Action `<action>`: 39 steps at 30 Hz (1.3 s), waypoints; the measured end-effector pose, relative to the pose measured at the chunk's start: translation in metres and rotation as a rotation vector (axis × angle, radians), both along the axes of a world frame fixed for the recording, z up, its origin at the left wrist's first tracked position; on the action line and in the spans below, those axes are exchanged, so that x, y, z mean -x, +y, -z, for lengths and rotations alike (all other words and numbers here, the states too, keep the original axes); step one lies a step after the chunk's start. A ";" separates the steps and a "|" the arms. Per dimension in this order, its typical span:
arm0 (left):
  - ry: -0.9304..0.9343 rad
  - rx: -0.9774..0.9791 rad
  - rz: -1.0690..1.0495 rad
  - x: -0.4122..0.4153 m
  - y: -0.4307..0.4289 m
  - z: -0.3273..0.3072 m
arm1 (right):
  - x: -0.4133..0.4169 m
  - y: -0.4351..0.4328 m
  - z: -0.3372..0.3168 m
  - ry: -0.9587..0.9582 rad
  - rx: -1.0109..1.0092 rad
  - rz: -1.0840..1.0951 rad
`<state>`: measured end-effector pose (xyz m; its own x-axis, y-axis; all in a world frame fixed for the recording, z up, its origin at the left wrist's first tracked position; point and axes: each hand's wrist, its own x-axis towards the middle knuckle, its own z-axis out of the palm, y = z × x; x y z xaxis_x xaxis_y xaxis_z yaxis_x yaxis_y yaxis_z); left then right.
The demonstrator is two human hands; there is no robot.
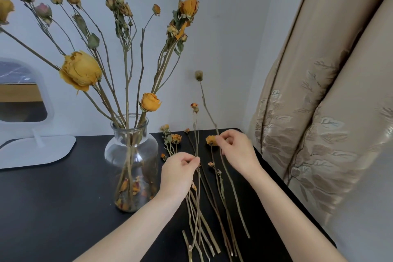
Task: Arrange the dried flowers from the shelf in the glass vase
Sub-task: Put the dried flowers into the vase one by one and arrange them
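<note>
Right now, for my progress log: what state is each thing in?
Vase, upright, holding many stems, fallen petals inside.
Loose stems, lying flat on the table.
Left hand, pinching a thin stem, raised.
Right hand, pinching a long stem, tilted up.
Mirror, standing upright.

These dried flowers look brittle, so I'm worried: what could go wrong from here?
Left hand pinches a short stem, right hand a long stem; both may snap or shed buds. The vase already holds many splayed stems, so pushing more in could knock petals off. Loose stems lie near the table edge and might get swept off.
</note>
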<state>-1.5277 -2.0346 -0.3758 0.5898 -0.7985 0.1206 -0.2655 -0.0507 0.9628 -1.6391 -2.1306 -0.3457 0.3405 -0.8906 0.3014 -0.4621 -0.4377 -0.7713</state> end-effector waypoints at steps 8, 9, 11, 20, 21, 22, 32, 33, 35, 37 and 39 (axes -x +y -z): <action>-0.129 0.262 0.085 0.003 0.039 -0.046 | -0.003 0.017 -0.049 -0.284 0.095 -0.023; -0.154 0.285 0.089 0.003 0.046 -0.051 | -0.004 0.021 -0.053 -0.306 0.099 -0.033; -0.188 0.327 0.093 0.001 0.062 -0.061 | -0.005 0.030 -0.060 -0.337 0.111 -0.053; -0.353 0.549 -0.134 -0.045 0.096 -0.129 | -0.022 0.068 -0.091 -0.439 0.141 -0.147; -0.349 0.566 -0.168 -0.050 0.097 -0.136 | -0.024 0.072 -0.092 -0.443 0.144 -0.149; -0.337 0.582 -0.195 -0.055 0.097 -0.142 | -0.026 0.075 -0.094 -0.448 0.147 -0.150; -0.379 0.672 -0.354 -0.066 0.107 -0.150 | -0.024 0.086 -0.098 -0.523 0.164 -0.116; -0.383 0.688 -0.369 -0.067 0.108 -0.151 | -0.023 0.086 -0.099 -0.523 0.164 -0.115; -0.401 0.709 -0.399 -0.071 0.109 -0.155 | -0.021 0.085 -0.100 -0.526 0.165 -0.108; -0.435 0.704 -0.413 -0.075 0.110 -0.156 | -0.020 0.085 -0.100 -0.532 0.172 -0.102; -0.477 0.671 -0.408 -0.077 0.109 -0.153 | -0.021 0.086 -0.100 -0.538 0.174 -0.101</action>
<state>-1.4502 -1.9255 -0.2232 0.5792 -0.2140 0.7866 -0.7267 0.3017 0.6172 -1.6179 -2.0451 -0.2452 0.1791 -0.7835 0.5950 0.0265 -0.6007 -0.7990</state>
